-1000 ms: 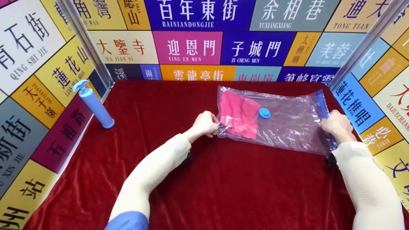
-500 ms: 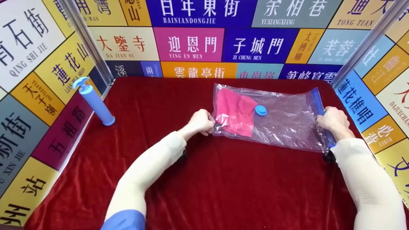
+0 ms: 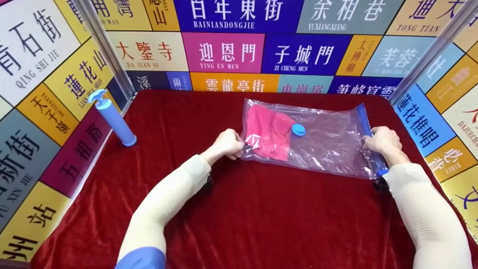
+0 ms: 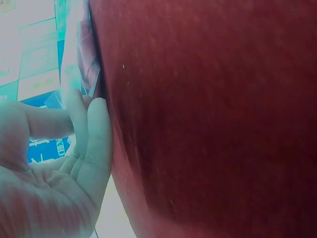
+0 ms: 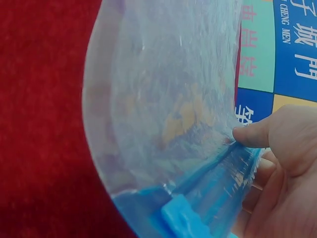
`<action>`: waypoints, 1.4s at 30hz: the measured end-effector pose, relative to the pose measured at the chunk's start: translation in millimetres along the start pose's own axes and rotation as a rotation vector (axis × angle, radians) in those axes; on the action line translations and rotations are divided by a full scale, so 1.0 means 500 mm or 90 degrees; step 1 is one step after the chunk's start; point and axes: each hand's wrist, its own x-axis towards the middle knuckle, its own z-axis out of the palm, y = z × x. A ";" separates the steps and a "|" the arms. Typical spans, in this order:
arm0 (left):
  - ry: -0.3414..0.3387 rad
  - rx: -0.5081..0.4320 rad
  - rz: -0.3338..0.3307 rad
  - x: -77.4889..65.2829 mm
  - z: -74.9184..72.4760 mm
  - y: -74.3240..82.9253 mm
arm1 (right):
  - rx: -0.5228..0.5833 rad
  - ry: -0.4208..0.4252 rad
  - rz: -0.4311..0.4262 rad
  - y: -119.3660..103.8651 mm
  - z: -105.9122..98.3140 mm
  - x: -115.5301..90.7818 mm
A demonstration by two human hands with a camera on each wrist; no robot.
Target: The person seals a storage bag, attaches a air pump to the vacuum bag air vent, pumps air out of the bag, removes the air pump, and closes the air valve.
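Observation:
A clear vacuum storage bag [image 3: 328, 138] with a folded pink cloth [image 3: 269, 134] at its left end spans the space between my two hands. On its face is a round blue valve cap [image 3: 298, 129], just right of the cloth. My left hand [image 3: 228, 144] pinches the bag's left edge near the lower corner, thumb against fingers in the left wrist view. At the other end my right hand [image 3: 384, 141] grips the blue zip strip [image 3: 362, 116], the thumb pressed on the film. A blue zip slider [image 5: 183, 218] shows on the strip's near end in the right wrist view.
A light-blue hand pump [image 3: 115, 119] stands on the left side of the red velvet cloth [image 3: 261, 216] covering the table. Panels with street names [image 3: 224, 52] wall in the back and both sides, with metal posts [image 3: 112, 52] at the corners.
Both hands have shifted left together, carrying the bag a short way with them. Each keeps its hold on its end. The camera view has shifted slightly; the pump stands in the same place.

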 end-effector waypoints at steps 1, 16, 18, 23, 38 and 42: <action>0.000 -0.002 -0.005 0.000 -0.002 -0.001 | 0.003 -0.001 0.000 -0.001 0.000 0.000; -0.008 0.073 -0.003 -0.021 -0.044 -0.043 | 0.002 -0.015 -0.039 -0.048 0.032 0.007; -0.013 0.084 0.000 -0.025 -0.050 -0.047 | 0.004 -0.016 -0.043 -0.055 0.036 0.009; -0.017 0.090 0.002 -0.032 -0.064 -0.054 | 0.017 -0.017 -0.044 -0.070 0.040 0.013; 0.009 0.136 -0.015 -0.048 -0.103 -0.087 | 0.039 -0.012 -0.071 -0.123 0.058 0.005; 0.017 0.135 -0.020 -0.056 -0.117 -0.099 | 0.037 0.000 -0.090 -0.131 0.064 0.004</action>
